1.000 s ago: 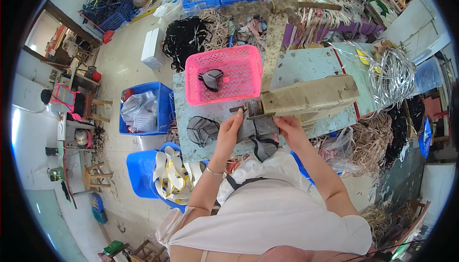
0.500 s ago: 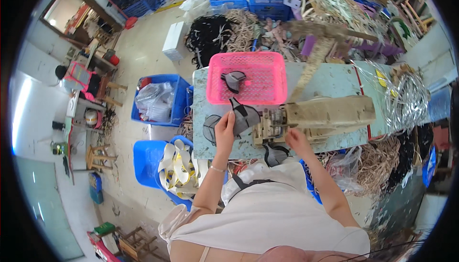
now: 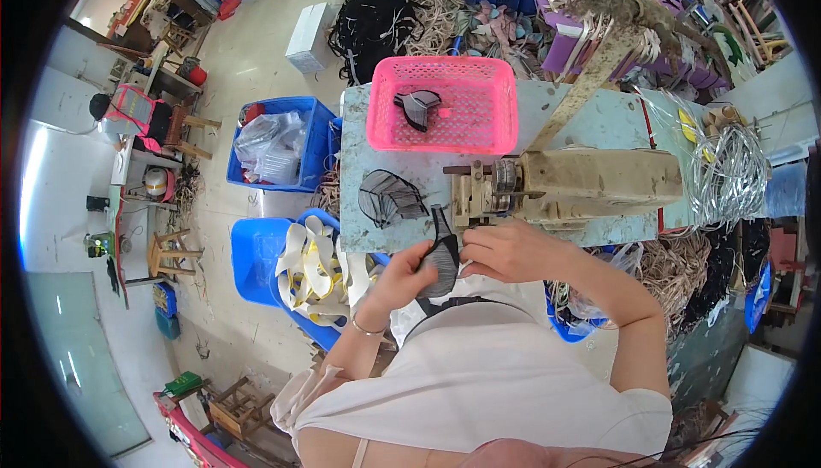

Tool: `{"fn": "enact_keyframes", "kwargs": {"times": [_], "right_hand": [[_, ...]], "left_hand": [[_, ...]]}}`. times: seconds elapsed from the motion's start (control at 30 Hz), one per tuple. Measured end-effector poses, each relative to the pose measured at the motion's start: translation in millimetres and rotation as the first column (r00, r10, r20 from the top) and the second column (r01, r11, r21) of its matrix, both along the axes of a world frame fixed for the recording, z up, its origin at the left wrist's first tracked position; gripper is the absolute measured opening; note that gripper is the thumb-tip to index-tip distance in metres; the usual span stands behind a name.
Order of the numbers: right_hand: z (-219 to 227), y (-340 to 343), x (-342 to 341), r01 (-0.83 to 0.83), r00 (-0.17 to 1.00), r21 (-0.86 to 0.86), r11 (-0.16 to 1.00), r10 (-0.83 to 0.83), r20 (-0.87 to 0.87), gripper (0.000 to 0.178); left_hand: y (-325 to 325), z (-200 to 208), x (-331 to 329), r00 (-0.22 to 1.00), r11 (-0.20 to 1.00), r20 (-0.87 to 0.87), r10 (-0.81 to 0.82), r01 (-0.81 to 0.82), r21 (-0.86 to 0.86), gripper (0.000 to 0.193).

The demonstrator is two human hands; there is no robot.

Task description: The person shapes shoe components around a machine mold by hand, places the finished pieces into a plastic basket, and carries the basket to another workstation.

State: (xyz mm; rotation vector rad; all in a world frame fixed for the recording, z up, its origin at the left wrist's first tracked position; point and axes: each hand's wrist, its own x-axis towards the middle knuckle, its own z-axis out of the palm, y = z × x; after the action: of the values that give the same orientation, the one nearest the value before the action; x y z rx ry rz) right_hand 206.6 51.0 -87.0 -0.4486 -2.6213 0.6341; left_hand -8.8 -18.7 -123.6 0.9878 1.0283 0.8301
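well, from where i stand, the left hand [image 3: 400, 280] has a grey cup-shaped piece [image 3: 440, 270] with black edges. its fingers are closed and its thumb presses on the grey cloth. the right hand [image 3: 505, 250] is close by, with its fingers bent and their tips at the side of the piece. i can't tell if they pinch it or only touch it.

the piece is at the near edge of the table [image 3: 611, 117], with its low end out over the lap. a thin black strip sticks up from its top, just beside the big cream machine [image 3: 599, 182]. so the piece is off the machine now, held in front of it.

how far along is it all? one small grey cup [image 3: 419, 111] lies in the pink basket [image 3: 479, 117], away from both hands, so i guess that one is done with. the piece in the hands seems part way, as it is not put down yet. a dark see-through bundle [image 3: 392, 197] lies on the table, left of the machine, and no hand is on it. maybe that is what is left, but i can't tell how many bits are in it.
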Motion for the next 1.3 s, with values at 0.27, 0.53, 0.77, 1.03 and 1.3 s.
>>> {"fn": "enact_keyframes", "kwargs": {"times": [0.27, 0.53, 0.77, 1.03, 1.3], "right_hand": [[13, -12, 6, -0.091, 0.996, -0.049, 0.995, 0.092, 0.007, 0.018], [16, -21, 19, -0.144, 0.979, -0.151, 0.978, 0.163, 0.121, 0.020], [17, -28, 27, -0.158, 0.965, -0.264, 0.952, 0.205, 0.164, 0.018], [14, -35, 31, -0.138, 0.972, -0.313, 0.940, 0.190, 0.142, 0.017], [-1, -46, 31, 0.032, 0.993, -0.135, 0.990, -0.015, 0.119, 0.011]], "left_hand": [[-10, 23, 8, 0.988, 0.980, 0.001, -0.152, 0.151, -0.129, 0.029], [-18, 28, 27, 0.970, 0.978, -0.133, -0.206, 0.199, -0.061, 0.033], [-21, 12, 28, 0.965, 0.969, -0.086, -0.246, 0.244, -0.030, 0.034], [-15, 20, 32, 0.956, 0.949, -0.036, -0.290, 0.282, -0.140, 0.033], [-9, 20, 35, 0.953, 0.947, -0.091, -0.289, 0.270, -0.174, 0.034]]}}
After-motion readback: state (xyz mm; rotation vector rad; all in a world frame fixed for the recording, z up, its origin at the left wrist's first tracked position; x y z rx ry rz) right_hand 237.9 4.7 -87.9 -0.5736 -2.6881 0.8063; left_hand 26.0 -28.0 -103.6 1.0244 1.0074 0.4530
